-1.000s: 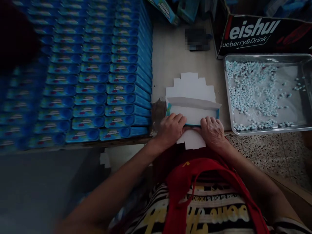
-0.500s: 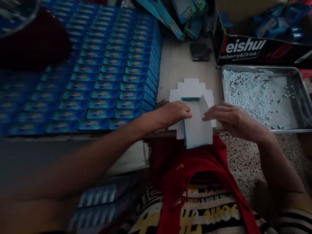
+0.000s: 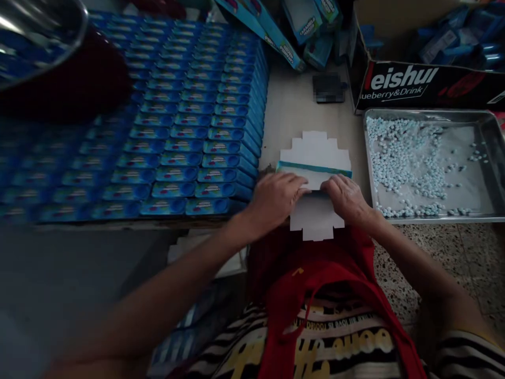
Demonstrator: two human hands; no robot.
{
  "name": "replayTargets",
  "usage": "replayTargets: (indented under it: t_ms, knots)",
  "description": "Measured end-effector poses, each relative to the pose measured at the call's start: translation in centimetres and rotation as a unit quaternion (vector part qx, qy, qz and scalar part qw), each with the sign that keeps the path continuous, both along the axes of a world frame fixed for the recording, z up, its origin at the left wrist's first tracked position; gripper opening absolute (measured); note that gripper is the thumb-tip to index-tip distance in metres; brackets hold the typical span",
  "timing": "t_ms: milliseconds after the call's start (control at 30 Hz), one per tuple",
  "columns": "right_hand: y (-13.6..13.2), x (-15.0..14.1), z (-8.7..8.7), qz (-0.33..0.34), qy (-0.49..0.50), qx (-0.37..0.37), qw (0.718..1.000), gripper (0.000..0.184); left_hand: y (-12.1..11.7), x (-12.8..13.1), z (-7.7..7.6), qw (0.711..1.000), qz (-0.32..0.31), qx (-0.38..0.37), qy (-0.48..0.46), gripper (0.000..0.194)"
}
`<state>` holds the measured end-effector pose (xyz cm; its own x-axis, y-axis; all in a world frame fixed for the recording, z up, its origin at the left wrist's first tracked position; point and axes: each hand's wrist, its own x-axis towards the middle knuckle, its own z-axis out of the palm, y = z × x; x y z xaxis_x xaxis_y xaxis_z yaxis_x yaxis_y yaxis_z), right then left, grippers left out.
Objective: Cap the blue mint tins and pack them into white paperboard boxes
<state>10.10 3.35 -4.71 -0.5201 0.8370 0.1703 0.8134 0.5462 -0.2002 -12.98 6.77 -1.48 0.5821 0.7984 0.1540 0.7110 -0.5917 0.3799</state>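
A die-cut cardboard box blank (image 3: 314, 176), white inside with a blue printed edge, lies between my hands at the table's front edge. More white notched card (image 3: 315, 145) shows flat behind it, and another notched part (image 3: 316, 218) reaches toward my lap. I cannot tell whether these are one sheet or several. My left hand (image 3: 276, 196) is closed on the left part of the folded blank, fingers curled over it. On the right part, my right hand (image 3: 347, 197) pinches the same blank with bent fingers. Both thumbs are partly hidden.
Rows of blue packets (image 3: 221, 160) fill the table's left side. To the right stands a metal tray (image 3: 367, 173) of small pale-blue candies. Behind it is a black carton (image 3: 422, 87) with blue packets. A small dark object (image 3: 329, 88) and a dark red bucket (image 3: 90, 79) are nearby.
My right hand has come in from the right onto the blank. The blank, earlier an upright strip, now lies folded crosswise with a blue edge across it, both hands on it.
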Motion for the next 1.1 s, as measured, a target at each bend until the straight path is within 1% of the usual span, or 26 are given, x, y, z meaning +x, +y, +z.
replayTargets:
  t_ms: [33,100,133,200,267,300,400,467,500,567,667,733,800,867,900,967,1000,1067,1100]
  knots:
    - [0.6,-0.1,-0.2,-0.013,0.013,-0.009,1.0,0.032,-0.4,0.1,-1.2,1.0,0.027,-0.015,0.003,0.022]
    - [1.3,-0.2,-0.5,-0.047,0.015,-0.009,0.999,0.029,0.0,0.8,-3.3,0.997,0.068,-0.048,0.003,0.022]
    - [1.3,-0.3,-0.6,-0.065,0.0,0.0,0.998,0.027,0.5,1.2,-4.1,0.995,0.084,-0.06,0.002,0.018]
    - [0.4,-0.6,-0.6,-0.081,-0.048,0.023,0.995,0.027,1.5,2.0,-4.9,0.992,0.11,-0.061,-0.002,0.011]
    - [-1.3,-1.0,-0.8,-0.072,-0.089,0.032,0.993,0.027,1.7,2.0,-5.1,0.992,0.122,-0.024,-0.006,0.015]
    - [-2.1,-1.2,-0.9,-0.067,-0.101,0.035,0.992,0.027,1.5,1.7,-5.2,0.993,0.115,0.001,-0.008,0.018]
    - [-3.3,-1.7,-1.6,-0.076,-0.111,0.043,0.99,0.028,-0.1,0.4,-5.9,0.998,0.046,0.04,-0.012,0.026]
    - [-3.0,-1.9,-2.0,-0.08,-0.116,0.028,0.99,0.024,-1.0,-0.3,-6.6,0.999,-0.002,0.049,0.003,0.032]
    - [-2.7,-2.0,-2.0,-0.08,-0.12,0.014,0.989,0.022,-1.2,-0.5,-6.8,0.998,-0.016,0.051,0.019,0.036]
    - [-2.0,-2.2,-1.9,-0.088,-0.131,-0.016,0.987,0.024,-1.3,-0.4,-7.1,0.997,-0.022,0.046,0.064,0.043]
    - [-1.2,-2.8,-1.3,-0.127,-0.148,-0.059,0.979,0.031,-0.7,0.3,-6.9,0.994,0.003,0.016,0.11,0.045]
    - [-0.8,-3.2,-1.0,-0.147,-0.16,-0.095,0.971,0.034,-0.2,0.7,-6.8,0.994,0.013,-0.004,0.113,0.042]
    - [-0.4,-3.5,-0.7,-0.153,-0.169,-0.133,0.964,0.036,0.2,0.8,-6.9,0.994,0.009,-0.019,0.107,0.039]
    - [-0.2,-3.5,-0.3,-0.145,-0.17,-0.158,0.962,0.037,0.4,0.5,-7.1,0.995,0.003,-0.027,0.096,0.035]
    - [-0.3,-3.3,-0.1,-0.133,-0.166,-0.165,0.963,0.034,0.5,0.4,-7.2,0.996,0.0,-0.024,0.088,0.033]
    - [-0.8,-2.5,0.3,-0.085,-0.152,-0.17,0.97,0.02,0.4,-0.1,-7.5,0.998,-0.012,0.007,0.062,0.029]
    - [-1.2,-1.8,0.6,-0.056,-0.144,-0.17,0.973,0.015,0.3,-0.4,-7.7,0.998,-0.016,0.043,0.044,0.024]
    - [-1.7,-0.1,1.5,-0.01,-0.13,-0.162,0.978,0.028,-0.4,-0.7,-7.9,0.989,0.002,0.144,-0.011,0.015]
    - [-1.6,0.7,2.2,-0.005,-0.123,-0.147,0.981,0.035,-0.7,-0.8,-8.0,0.978,0.025,0.203,-0.052,0.022]
